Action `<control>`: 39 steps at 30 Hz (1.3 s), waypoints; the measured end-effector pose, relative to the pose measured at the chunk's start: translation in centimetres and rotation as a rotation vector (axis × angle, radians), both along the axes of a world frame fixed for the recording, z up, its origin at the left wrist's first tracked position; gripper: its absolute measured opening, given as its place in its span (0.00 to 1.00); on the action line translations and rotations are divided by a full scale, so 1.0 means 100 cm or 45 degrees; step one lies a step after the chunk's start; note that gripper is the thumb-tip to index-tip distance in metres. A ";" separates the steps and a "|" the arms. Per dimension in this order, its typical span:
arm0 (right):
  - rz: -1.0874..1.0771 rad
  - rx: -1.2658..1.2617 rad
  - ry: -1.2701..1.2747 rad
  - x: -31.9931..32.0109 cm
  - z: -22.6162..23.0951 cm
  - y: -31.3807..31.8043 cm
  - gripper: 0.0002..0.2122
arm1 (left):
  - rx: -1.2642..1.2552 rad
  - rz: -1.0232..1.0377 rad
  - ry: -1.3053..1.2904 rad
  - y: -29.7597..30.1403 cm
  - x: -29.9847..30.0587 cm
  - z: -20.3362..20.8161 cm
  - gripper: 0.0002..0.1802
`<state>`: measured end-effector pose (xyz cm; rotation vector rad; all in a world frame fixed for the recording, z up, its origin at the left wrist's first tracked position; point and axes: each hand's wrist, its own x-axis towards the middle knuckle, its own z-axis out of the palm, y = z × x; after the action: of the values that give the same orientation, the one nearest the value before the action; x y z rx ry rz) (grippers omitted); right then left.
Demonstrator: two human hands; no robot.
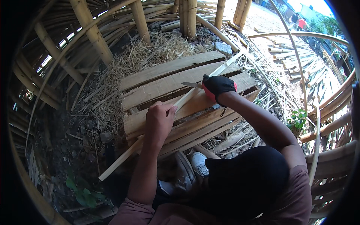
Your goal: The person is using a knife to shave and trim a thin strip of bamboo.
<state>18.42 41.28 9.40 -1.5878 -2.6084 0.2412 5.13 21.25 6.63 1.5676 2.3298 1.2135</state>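
Observation:
A long pale bamboo strip [227, 65] runs slantwise over a low platform of wooden slats [153, 92]. Its near end sticks out past the platform's lower left side. My bare left hand [160, 114] is closed round the strip near the platform's front left part, with the thumb along it. Farther up the strip, my right hand [219, 88], in a black and red glove, grips a knife [191, 85]. The blade points left and lies across the strip, apparently touching it. The knife's handle is hidden in the glove.
Dry straw and shavings [157, 48] lie behind the platform. Bamboo posts [92, 32] stand at the back left. Cut bamboo poles [296, 60] are spread at the right. A grey block [222, 48] sits by the far corner. My shoes [200, 163] are close to the platform's near side.

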 end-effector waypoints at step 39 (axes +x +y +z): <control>-0.029 -0.286 0.045 0.045 0.012 0.053 0.20 | 0.077 -0.001 0.264 -0.010 0.030 0.000 0.06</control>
<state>22.91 46.54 10.62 -1.6602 -2.6122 0.5735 8.10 20.26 6.66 1.7938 2.4351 1.1844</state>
